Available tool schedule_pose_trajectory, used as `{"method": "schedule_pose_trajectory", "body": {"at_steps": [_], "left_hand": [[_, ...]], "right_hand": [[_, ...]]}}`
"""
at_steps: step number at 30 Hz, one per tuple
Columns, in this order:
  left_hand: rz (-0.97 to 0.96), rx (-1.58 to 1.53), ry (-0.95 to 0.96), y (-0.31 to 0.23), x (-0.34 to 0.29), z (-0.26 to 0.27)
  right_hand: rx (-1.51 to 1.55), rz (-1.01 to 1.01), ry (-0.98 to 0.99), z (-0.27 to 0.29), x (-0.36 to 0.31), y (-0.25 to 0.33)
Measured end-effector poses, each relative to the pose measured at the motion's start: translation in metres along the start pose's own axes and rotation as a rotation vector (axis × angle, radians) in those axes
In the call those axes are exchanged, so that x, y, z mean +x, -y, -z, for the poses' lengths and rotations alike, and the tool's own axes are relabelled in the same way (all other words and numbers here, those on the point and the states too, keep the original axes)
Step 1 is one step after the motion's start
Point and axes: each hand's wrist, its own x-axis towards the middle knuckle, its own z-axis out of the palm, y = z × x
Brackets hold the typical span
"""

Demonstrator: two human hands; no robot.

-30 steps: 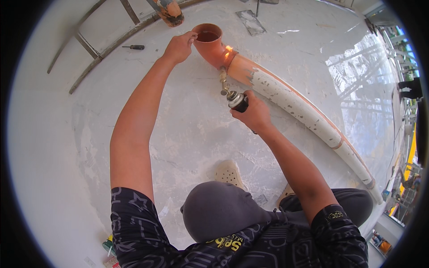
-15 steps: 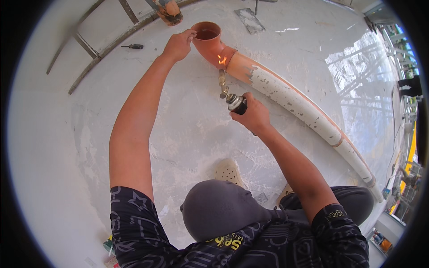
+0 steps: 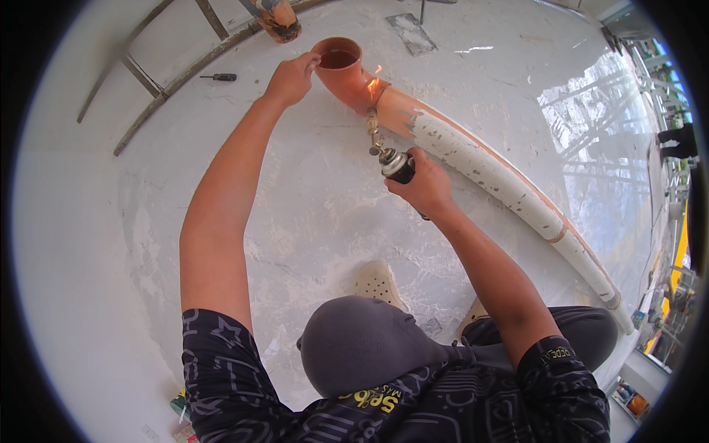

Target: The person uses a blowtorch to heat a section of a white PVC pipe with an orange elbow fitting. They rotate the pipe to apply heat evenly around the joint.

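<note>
My left hand (image 3: pixel 290 78) grips the rim of an orange pipe elbow (image 3: pixel 348 86), with the fingers pinched over its open mouth. The elbow's other end meets a long pipe (image 3: pixel 480 161), orange near the joint and patchy white beyond it. In my right hand (image 3: pixel 428 184) is a gas torch (image 3: pixel 399 166), a dark canister topped by a brass-coloured nozzle. From the nozzle a flame (image 3: pixel 374 86) plays on the elbow next to the joint.
A dark-handled screwdriver (image 3: pixel 219 77) lies on the grey floor (image 3: pixel 310 199) at the far left, near a wooden ladder (image 3: pixel 173 87). A stained orange pipe piece (image 3: pixel 281 21) and a flat grey plate (image 3: pixel 412 34) are at the far side.
The elbow's mouth has shifted slightly left and down with my left hand. The torch has moved a little to the right, and its flame now licks higher up the elbow.
</note>
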Motion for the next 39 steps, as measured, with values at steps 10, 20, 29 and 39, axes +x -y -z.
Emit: {"method": "schedule_pose_trajectory", "body": {"at_steps": [10,20,29,39], "left_hand": [[0.029,-0.130,-0.027,0.010,-0.023,-0.007],[0.044,-0.105,-0.023,0.014,-0.039,-0.007],[0.101,-0.164,-0.052,0.002,-0.060,-0.003],[0.225,-0.230,-0.212,0.002,-0.117,-0.026]], "right_hand": [[0.014,-0.012,0.007,0.010,-0.009,0.002],[0.073,-0.013,0.024,0.008,-0.012,0.016],[0.077,-0.028,0.013,0.018,0.000,0.019],[0.095,-0.069,0.116,0.021,-0.001,0.030]]}}
